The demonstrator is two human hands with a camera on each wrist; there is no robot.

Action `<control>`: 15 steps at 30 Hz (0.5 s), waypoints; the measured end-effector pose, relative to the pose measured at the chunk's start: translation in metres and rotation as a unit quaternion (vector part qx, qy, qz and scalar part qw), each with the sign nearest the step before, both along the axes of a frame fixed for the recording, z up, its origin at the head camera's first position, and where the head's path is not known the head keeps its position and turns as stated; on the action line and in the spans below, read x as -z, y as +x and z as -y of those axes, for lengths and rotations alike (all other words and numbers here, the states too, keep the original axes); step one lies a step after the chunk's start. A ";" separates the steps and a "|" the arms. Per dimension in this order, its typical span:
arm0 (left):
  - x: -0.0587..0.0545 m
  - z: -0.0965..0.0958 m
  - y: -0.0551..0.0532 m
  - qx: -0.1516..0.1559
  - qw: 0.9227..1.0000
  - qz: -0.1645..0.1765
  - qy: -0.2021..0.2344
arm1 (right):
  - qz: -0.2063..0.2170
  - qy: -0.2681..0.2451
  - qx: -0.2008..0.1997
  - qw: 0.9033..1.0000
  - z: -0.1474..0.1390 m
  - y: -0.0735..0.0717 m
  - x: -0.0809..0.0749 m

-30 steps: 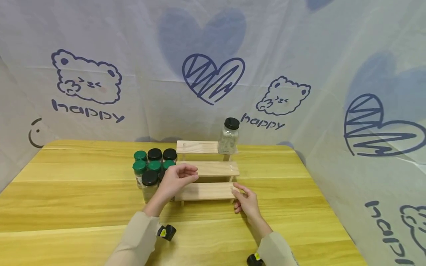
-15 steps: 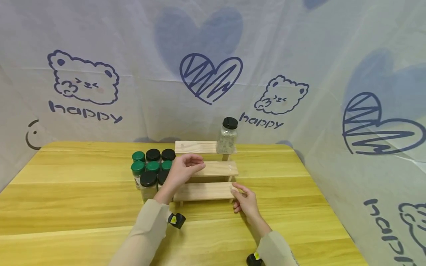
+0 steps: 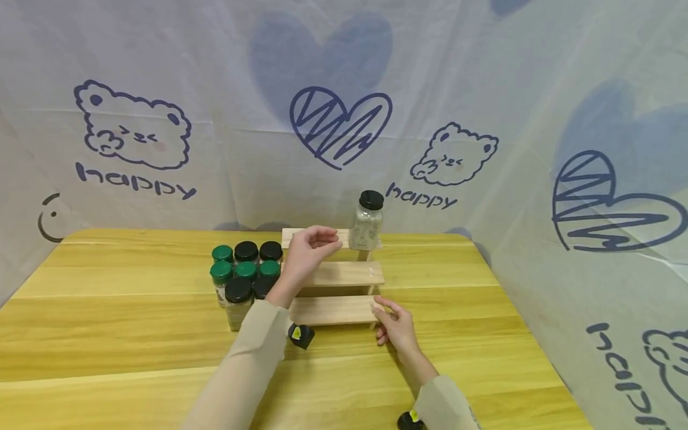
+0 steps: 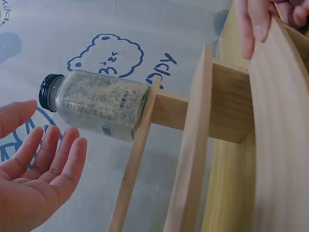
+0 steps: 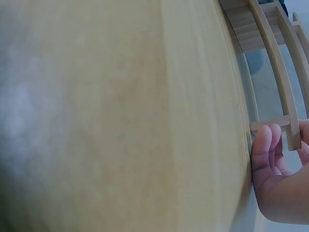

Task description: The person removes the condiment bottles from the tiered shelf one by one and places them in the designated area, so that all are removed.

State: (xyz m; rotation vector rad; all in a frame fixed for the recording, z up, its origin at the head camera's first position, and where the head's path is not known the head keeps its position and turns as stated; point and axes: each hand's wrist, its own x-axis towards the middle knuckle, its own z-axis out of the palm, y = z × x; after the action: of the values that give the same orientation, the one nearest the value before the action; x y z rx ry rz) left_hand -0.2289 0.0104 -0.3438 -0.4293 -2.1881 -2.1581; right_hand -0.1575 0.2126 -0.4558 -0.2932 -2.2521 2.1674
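Note:
A three-step wooden rack (image 3: 335,310) stands on the table. On the right end of its top step is a glass jar (image 3: 366,226) with a black lid and pale dried flakes inside. My left hand (image 3: 312,254) hovers before the top step, left of the jar. In the left wrist view, its fingers (image 4: 62,157) are loosely bent and spread, apart from the jar, holding nothing. My right hand (image 3: 396,325) grips the right end of the lowest step, which lies between thumb and fingers in the right wrist view.
Left of the rack several spice jars stand close together, some with green lids (image 3: 221,272), some with black lids (image 3: 239,291). My left forearm passes just beside them. A printed cloth (image 3: 242,179) hangs behind the yellow wooden table (image 3: 134,334).
My left hand has moved up and right, from over the jars at the left to before the top step. My right hand stays on the lowest step.

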 end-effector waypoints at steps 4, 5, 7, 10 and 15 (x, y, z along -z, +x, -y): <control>-0.005 -0.006 -0.006 -0.010 1.000 0.002 0.007 | -0.001 0.004 0.000 1.000 0.001 0.001 -0.001; -0.007 -0.007 -0.007 -0.012 1.000 0.003 0.008 | -0.002 0.005 0.000 1.000 0.001 0.001 -0.001; -0.008 -0.010 -0.011 -0.015 1.000 0.002 0.010 | 0.000 0.004 0.000 1.000 0.001 0.001 -0.001; -0.013 -0.013 -0.014 -0.012 1.000 0.001 0.022 | 0.000 0.003 0.001 1.000 0.001 0.001 -0.001; -0.011 -0.021 -0.026 -0.017 0.999 -0.014 0.039 | 0.000 0.001 0.001 1.000 0.001 0.001 -0.001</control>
State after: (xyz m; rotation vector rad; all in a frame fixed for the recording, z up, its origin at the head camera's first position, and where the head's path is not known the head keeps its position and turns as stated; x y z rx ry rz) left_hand -0.2552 0.0316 -0.3333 -0.4126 -2.0739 -2.1976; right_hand -0.1564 0.2111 -0.4543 -0.2952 -2.2522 2.1640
